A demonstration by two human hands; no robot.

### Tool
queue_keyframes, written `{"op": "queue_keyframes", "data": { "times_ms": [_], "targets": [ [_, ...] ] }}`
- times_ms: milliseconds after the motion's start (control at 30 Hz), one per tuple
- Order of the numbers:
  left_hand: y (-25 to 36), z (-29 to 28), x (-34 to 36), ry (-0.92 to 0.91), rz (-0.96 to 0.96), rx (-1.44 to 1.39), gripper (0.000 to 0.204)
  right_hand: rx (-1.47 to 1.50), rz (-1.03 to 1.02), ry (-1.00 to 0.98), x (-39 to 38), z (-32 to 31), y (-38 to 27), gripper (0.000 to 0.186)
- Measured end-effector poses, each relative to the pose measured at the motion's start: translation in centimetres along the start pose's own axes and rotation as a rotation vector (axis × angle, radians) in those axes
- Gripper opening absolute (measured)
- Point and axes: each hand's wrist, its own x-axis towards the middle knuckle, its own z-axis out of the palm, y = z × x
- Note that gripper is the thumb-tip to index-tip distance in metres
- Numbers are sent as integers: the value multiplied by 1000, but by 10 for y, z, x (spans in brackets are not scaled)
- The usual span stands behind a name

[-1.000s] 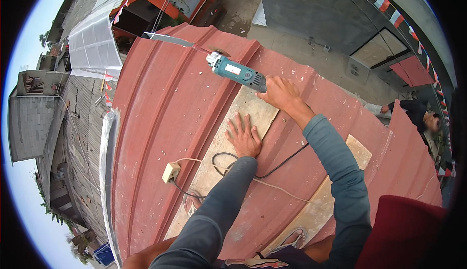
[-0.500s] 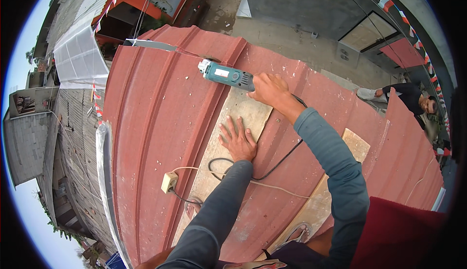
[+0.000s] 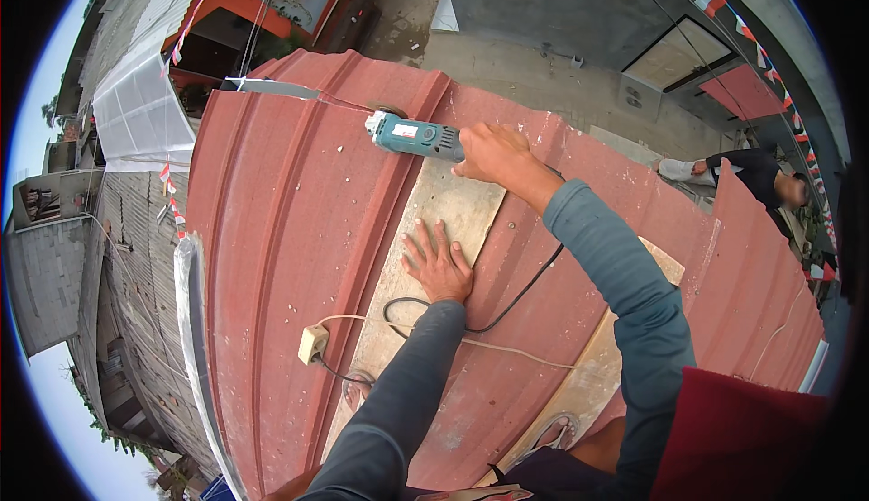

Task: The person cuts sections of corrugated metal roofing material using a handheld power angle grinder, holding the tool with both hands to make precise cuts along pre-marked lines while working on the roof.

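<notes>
The angle grinder [image 3: 416,135] has swung nearer level, its long axis leading left from the right hand [image 3: 496,155] wrapped around it; the left hand [image 3: 442,270], farther, rests finger-spread on the board [image 3: 453,200].

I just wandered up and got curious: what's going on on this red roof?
A person's right hand grips a teal angle grinder, its disc at the end of a thin slit in the red ribbed roof. The left hand rests flat on a wooden plank. A cream extension socket lies on the roof, a black cord plugged into it.
</notes>
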Motion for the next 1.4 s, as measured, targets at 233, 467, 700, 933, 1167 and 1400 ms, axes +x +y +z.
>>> {"op": "queue_keyframes", "data": {
  "times_ms": [233, 467, 700, 933, 1167, 1400],
  "targets": [
    [2, -2, 0, 19, -6, 9, 53, -37, 24, -69, 9, -9, -3, 48],
    [-1, -7, 1, 14, -12, -10, 53, -30, 22, -136, 13, -19, -8, 57],
    [-1, -3, -3, -3, -21, -35, 52, -3, 110, -105, -15, -18, -24, 52],
    [0, -4, -1, 61, 6, -66, 53, -35, -46, 228, -72, 41, -36, 53],
    [-9, 12, -3, -4, -6, 30, 61, -158, -251, 353, -58, 85, -67, 44],
    [-9, -7, -2, -170, -14, -111, 70, -198, -476, 357, -10, 124, -141, 59]
  ]
}}
